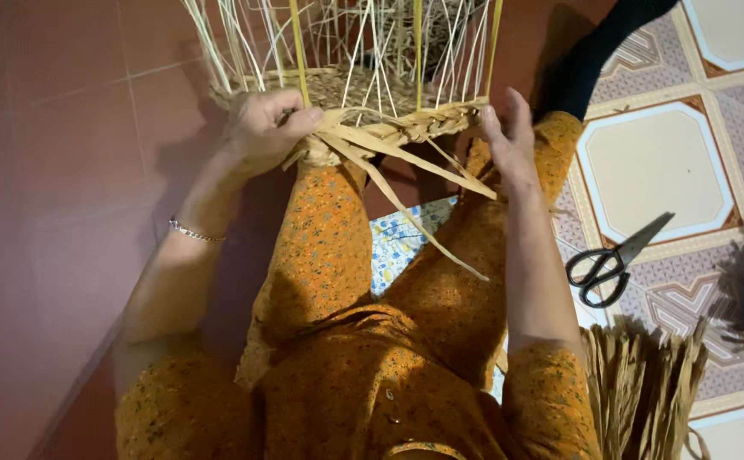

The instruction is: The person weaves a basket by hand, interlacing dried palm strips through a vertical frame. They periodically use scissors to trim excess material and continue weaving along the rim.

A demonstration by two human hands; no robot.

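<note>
A half-woven straw basket (363, 89) rests against my knees at the top of the view, its thin pale stakes standing up from a braided rim. My left hand (265, 128) is closed on the flat tan weaving strands at the rim's left side, pinching them next to a yellow-green stake. My right hand (508, 140) lies against the rim's right end, fingers apart and stretched upward, touching the braid. Loose flat strands (415, 196) trail from the braid down over my orange floral trousers.
Black-handled scissors (615, 260) lie on the patterned tile floor at right. A bundle of dried tan straw (645, 388) sits at lower right. A dark red wall (48, 170) fills the left. A blue-and-white patterned cloth (397, 243) shows between my legs.
</note>
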